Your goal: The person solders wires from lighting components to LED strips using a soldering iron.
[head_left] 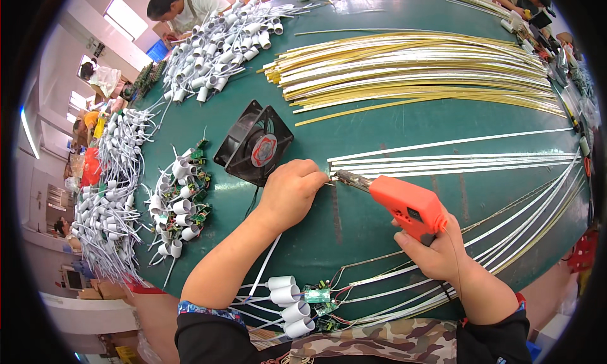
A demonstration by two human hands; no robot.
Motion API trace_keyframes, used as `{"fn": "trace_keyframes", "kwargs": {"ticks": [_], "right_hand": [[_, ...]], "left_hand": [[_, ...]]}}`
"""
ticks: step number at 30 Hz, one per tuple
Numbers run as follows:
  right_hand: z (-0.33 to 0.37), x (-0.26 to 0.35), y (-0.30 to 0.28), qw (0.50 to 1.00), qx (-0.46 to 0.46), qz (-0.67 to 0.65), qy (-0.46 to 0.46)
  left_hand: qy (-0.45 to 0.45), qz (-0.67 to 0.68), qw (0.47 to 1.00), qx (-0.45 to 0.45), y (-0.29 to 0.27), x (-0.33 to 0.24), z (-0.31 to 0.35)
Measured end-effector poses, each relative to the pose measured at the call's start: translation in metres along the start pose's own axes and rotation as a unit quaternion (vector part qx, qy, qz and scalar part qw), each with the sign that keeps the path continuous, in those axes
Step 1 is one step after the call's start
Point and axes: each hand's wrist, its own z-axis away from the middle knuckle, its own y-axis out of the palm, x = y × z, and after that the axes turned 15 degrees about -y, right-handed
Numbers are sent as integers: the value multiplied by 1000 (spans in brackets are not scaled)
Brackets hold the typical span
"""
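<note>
My right hand [437, 249] is wrapped round the handle of an orange soldering gun [404, 203]. The gun's metal tip points left and meets the left ends of several white LED strips [442, 165] laid side by side. Facing that tip, my left hand [292, 190] is closed in a pinch by the strip ends; whatever it holds is too small to make out. Just beyond the left hand stands a black fan [256, 144] with a red and silver centre. Close to my body lie white cylindrical caps [286, 294] with wires and green circuit boards [318, 296], joined to more strips.
A wide bundle of yellow and white strips [411, 70] spans the far side of the green table [379, 133]. Heaps of white wired caps [215, 54] line the left side, and caps with boards [180, 206] lie nearer. A co-worker [190, 10] sits at far left, another person [515, 0] at far right.
</note>
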Motion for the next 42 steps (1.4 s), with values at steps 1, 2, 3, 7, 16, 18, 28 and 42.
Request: {"fn": "trace_keyframes", "kwargs": {"ticks": [1, 2, 3, 7, 16, 18, 28, 42], "right_hand": [[1, -2, 1, 1000, 0, 0, 1], [3, -4, 2, 1000, -6, -10, 12], [4, -6, 3, 999, -12, -21, 22], [3, -8, 7, 999, -25, -31, -9], [0, 2, 2, 999, 21, 46, -14], [1, 6, 1, 1000, 0, 9, 26], [1, 8, -1, 999, -6, 7, 31], [9, 1, -5, 998, -51, -35, 31]], "left_hand": [[2, -1, 1000, 1, 0, -1, -1], [4, -3, 1000, 2, 1, -1, -1], [4, -2, 1000, 2, 2, -1, -1], [4, -12, 1000, 7, 1, -1, 0], [1, -14, 1000, 12, 0, -1, -1], [2, -13, 1000, 10, 0, -1, -1], [2, -14, 1000, 19, -1, -1, -1], [-39, 32, 998, 42, -10, -9, -1]]}}
